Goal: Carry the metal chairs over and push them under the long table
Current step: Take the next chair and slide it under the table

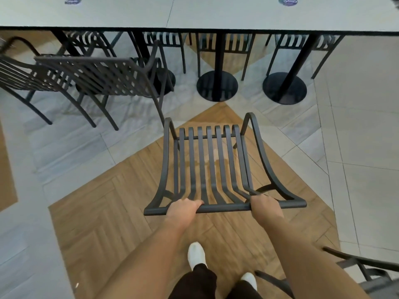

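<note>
A dark metal slatted chair (212,156) stands in front of me, its seat pointing toward the long table (194,16). My left hand (183,207) grips the chair's top back rail left of centre. My right hand (264,205) grips the same rail toward its right end. The long pale table runs across the top of the view on black pedestal legs with round bases (217,86).
Two more dark metal chairs (101,76) stand at the left, partly under the table. Several chairs are tucked in on the table's far side. Another chair (364,272) sits at my lower right. My white shoes (195,254) are on the wood-pattern floor.
</note>
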Available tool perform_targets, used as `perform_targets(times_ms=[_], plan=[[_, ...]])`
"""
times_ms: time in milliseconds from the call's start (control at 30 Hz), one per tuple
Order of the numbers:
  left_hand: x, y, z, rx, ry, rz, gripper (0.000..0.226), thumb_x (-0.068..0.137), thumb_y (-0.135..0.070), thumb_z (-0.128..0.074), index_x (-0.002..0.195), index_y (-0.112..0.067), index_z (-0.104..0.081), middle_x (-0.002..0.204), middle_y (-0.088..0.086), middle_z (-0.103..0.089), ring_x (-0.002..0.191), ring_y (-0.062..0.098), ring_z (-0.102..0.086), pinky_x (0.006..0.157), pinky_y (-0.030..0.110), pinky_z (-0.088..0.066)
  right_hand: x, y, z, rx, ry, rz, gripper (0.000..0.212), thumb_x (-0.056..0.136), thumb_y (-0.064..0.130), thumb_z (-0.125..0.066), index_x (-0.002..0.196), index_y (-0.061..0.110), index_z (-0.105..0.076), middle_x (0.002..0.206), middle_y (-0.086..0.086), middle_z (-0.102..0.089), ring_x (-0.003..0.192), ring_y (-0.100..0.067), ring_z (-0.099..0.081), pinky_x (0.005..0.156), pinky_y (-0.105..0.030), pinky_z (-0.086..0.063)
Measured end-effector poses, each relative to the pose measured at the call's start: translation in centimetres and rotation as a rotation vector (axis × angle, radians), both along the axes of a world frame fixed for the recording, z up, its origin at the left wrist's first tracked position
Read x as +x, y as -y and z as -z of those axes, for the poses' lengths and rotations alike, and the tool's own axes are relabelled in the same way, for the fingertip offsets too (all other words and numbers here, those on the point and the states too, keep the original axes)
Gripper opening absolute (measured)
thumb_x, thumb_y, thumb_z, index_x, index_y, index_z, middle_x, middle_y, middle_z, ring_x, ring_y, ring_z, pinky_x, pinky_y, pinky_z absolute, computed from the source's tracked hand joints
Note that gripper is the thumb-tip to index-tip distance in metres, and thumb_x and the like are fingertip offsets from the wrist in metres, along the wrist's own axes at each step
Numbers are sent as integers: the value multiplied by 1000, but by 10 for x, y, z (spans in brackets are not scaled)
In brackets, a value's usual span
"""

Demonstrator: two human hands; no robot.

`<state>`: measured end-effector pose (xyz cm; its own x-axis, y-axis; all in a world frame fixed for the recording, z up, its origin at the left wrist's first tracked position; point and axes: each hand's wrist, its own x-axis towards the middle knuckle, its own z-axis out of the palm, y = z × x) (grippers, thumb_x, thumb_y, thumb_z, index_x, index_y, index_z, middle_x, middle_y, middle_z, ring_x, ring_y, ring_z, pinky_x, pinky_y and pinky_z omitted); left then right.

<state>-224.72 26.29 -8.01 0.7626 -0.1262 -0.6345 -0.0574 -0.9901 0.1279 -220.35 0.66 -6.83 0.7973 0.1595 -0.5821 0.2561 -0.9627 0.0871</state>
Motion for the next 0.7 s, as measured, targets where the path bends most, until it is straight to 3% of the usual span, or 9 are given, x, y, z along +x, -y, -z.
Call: perform_targets(times_ms=[400, 700], plan=[[145, -62, -3, 14, -6, 27, 62, 97, 0, -40, 146, -38, -42, 112, 5, -63, 104, 30, -63, 84, 43, -53, 127, -60, 3, 14, -16, 44, 20, 102, 16, -50, 115, 17, -64, 103, -2, -68, 95, -21, -68, 81, -32, -55], [277, -87, -3, 48, 37, -12, 57, 102, -7, -44, 147, -42, -44, 124, 1, -64, 114, 27, -62, 95, 42, -52, 258, -92, -2, 48, -52, 46, 19, 103, 17, -51, 115, 15, -65, 104, -2, -67, 98, -21, -67, 82, -32, -53]])
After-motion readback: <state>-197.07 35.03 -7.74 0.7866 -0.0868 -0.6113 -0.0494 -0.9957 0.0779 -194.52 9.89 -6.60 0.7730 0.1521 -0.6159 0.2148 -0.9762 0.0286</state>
